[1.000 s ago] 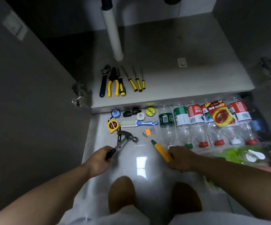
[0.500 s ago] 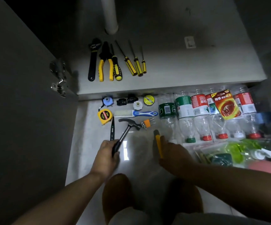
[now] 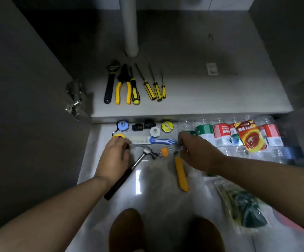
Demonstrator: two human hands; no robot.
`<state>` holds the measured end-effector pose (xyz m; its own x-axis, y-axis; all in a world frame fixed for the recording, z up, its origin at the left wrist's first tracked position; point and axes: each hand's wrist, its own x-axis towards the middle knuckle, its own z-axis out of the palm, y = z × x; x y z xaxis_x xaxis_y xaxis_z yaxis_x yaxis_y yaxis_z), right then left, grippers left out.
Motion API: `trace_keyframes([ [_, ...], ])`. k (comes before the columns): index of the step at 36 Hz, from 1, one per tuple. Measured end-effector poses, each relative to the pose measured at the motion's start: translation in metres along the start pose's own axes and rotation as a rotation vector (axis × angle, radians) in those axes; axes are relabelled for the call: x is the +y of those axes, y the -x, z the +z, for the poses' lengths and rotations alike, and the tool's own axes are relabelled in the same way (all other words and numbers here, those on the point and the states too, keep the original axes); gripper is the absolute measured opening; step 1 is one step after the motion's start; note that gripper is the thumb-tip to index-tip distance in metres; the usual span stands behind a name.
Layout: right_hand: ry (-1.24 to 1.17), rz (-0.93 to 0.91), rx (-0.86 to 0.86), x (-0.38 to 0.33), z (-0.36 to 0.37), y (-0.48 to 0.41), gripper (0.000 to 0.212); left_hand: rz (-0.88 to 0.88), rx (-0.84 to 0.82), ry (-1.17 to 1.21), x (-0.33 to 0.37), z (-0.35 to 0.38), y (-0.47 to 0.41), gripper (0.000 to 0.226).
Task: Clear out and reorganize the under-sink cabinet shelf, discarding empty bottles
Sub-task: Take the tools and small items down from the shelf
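I crouch before the open under-sink cabinet shelf [image 3: 193,99]. My left hand [image 3: 114,157] lies over the claw end of a hammer [image 3: 129,171] on the floor, fingers curled, and what they hold is hidden. The fingertips of my right hand [image 3: 196,153] sit blurred at the front tip of a yellow utility knife [image 3: 181,175] that lies flat on the floor, beside an orange hex key set [image 3: 164,151]. Several clear plastic bottles [image 3: 222,137] with red and green labels lie in a row at the right.
A wrench, pliers and screwdrivers [image 3: 134,86] are lined up on the shelf by the drain pipe [image 3: 129,26]. On the floor lie a brush [image 3: 154,140], a tape measure [image 3: 117,136], small fittings [image 3: 154,131], a red packet [image 3: 251,137] and a bagged item [image 3: 244,206]. Open doors flank both sides.
My left hand slid forward off the hammer handle to its claw end. My right hand left the knife's body and moved forward to its tip. The view tilted back up.
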<state>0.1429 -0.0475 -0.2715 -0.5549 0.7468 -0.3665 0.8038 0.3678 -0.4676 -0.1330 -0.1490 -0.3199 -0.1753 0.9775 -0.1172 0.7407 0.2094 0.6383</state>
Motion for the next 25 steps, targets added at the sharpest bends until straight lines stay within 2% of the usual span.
trace_keyframes([
  [3, -0.011, -0.020, 0.128, -0.009, -0.025, -0.033, 0.027, 0.027, 0.168, 0.017, 0.020, -0.022, -0.043, 0.023],
  [6, 0.019, -0.056, 0.200, -0.019, -0.045, -0.066, 0.035, -0.005, 0.258, 0.003, 0.030, -0.042, -0.087, 0.025],
  [11, 0.002, -0.034, 0.255, -0.030, -0.058, -0.116, 0.055, -0.153, 0.264, -0.102, 0.030, -0.063, -0.140, 0.066],
  [13, -0.007, 0.000, 0.234, -0.032, -0.059, -0.133, 0.062, -0.220, 0.247, -0.082, 0.026, -0.067, -0.159, 0.074],
  [16, 0.103, 0.002, 0.245, -0.031, -0.057, -0.149, 0.059, -0.260, 0.220, -0.171, 0.014, -0.069, -0.183, 0.064],
  [20, 0.175, 0.037, 0.360, -0.028, -0.054, -0.156, 0.037, -0.283, 0.227, -0.260, 0.006, -0.072, -0.195, 0.049],
  [25, 0.239, 0.132, 0.463, -0.025, -0.054, -0.153, 0.025, -0.502, 0.183, -0.207, 0.021, -0.075, -0.203, 0.036],
])
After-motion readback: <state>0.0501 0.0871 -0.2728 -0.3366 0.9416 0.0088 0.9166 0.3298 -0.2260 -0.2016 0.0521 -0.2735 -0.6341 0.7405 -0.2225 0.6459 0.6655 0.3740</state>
